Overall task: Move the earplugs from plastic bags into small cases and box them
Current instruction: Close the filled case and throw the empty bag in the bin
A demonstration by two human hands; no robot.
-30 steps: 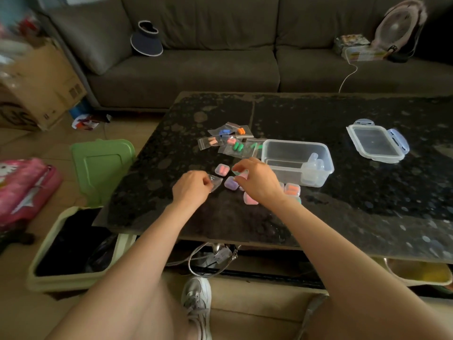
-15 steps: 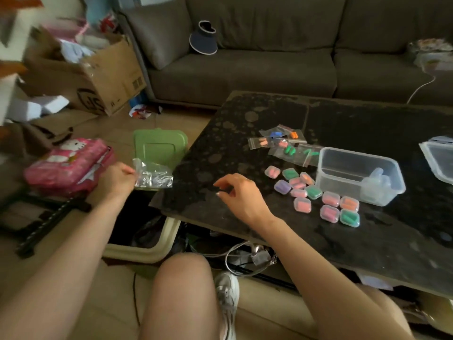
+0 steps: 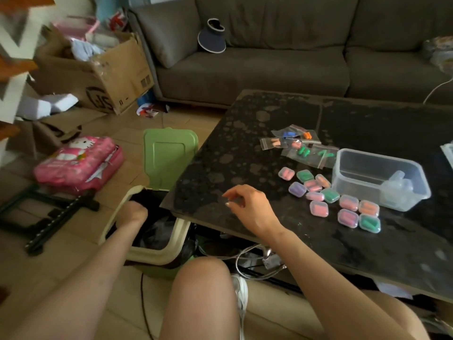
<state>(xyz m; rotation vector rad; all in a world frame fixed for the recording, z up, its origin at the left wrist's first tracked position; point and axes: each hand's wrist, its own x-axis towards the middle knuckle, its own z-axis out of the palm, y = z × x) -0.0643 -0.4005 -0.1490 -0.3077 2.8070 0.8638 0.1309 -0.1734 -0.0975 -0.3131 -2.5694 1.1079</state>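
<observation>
While the fingers of the left hand dip unseen into the bin, well left of the clear box, their grip untellable, the right hand hovers loosely curled, empty; best let go cleanly, then take the bagged earplugs just beyond that box.

Clear plastic bags containing coloured earplugs lie flat on the tabletop. Closed small cases, pink, green, purple and orange, cluster just beside the open clear box.

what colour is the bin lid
The bin lid is light green, seen in the head view.
</observation>
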